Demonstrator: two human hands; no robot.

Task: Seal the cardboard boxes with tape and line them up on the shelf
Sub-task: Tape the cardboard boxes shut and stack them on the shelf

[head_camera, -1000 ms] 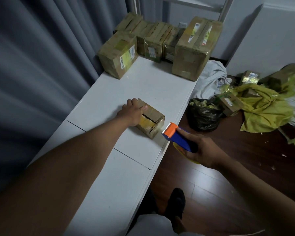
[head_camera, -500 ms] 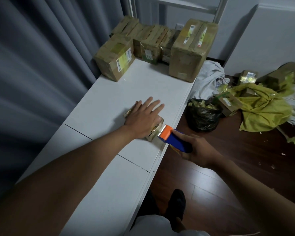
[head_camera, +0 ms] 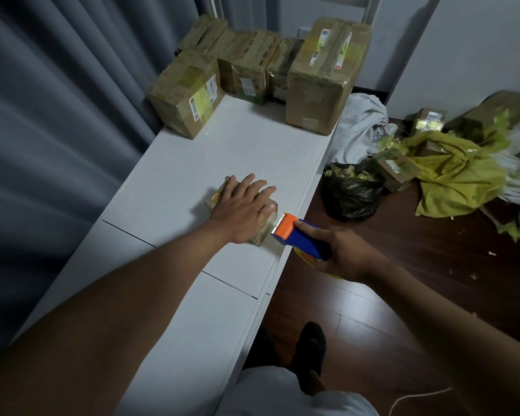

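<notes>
Two hands at one small box, much of it covered

Most of the small cardboard box (head_camera: pixel 267 232) is hidden under the left hand (head_camera: pixel 243 212), which presses flat on its top, fingers straight; only its left end and near corner show. Box sits on the white table (head_camera: pixel 246 151), close to the table's right edge. Right hand (head_camera: pixel 344 255) has its grip curled round the blue handle of the tape dispenser (head_camera: pixel 297 237); orange head with toothed blade is just beside the box's near-right corner, contact unclear. Tape roll mostly hidden by the hand.

Beyond the box, bare tabletop, then a row of taped boxes (head_camera: pixel 252 67) at the far end. Right of the table, on the floor: black bag (head_camera: pixel 350 195) holding yellowish scraps, more boxes, yellow wrapping (head_camera: pixel 460 175).
</notes>
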